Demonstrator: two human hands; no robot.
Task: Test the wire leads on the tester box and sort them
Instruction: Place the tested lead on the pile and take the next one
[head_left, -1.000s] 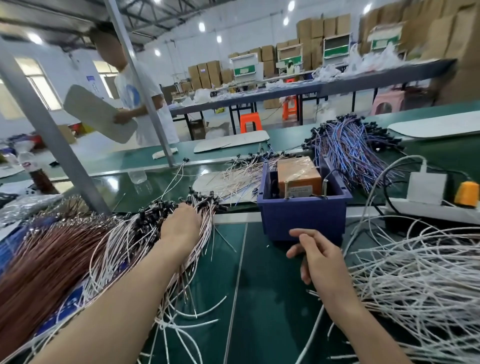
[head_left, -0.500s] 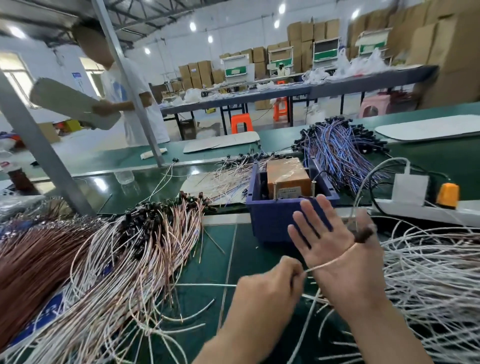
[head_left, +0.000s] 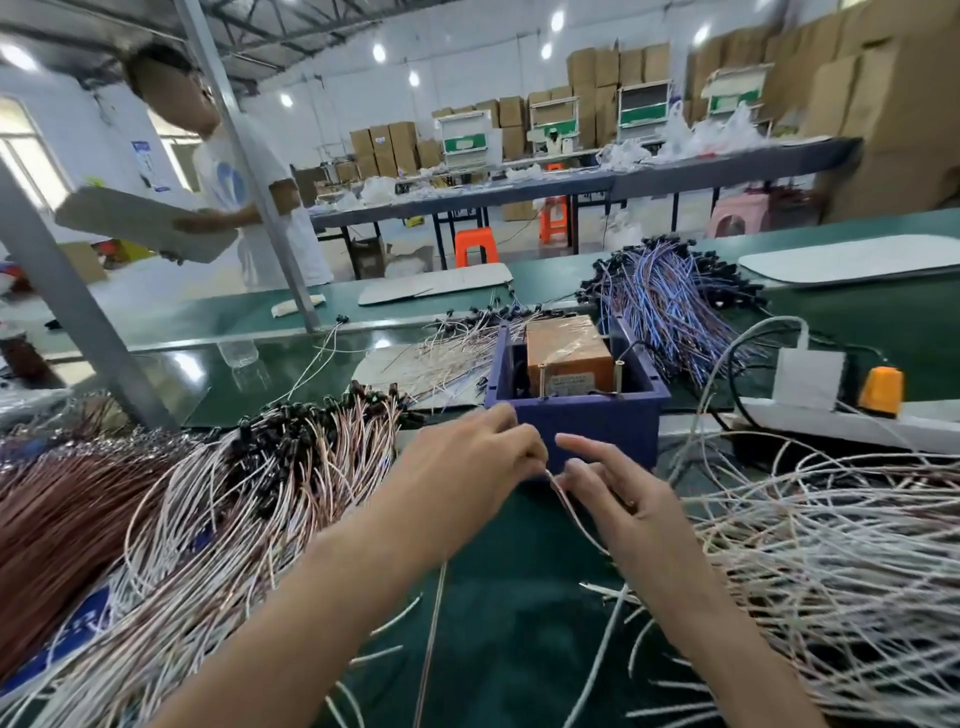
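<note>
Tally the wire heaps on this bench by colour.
Brown heap: 1
Pink-white heaps with black ends: 2
Blue-purple heap: 1
White heap: 1
Total: 5

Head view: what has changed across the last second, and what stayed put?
The left hand left the pile of leads on the left, pinched one wire lead and brought it rightward to just before the tester box. The right hand spread its fingers, then drew in beside the lead; whether it grips it is unclear. The tester box and the pile of leads stayed put.
</note>
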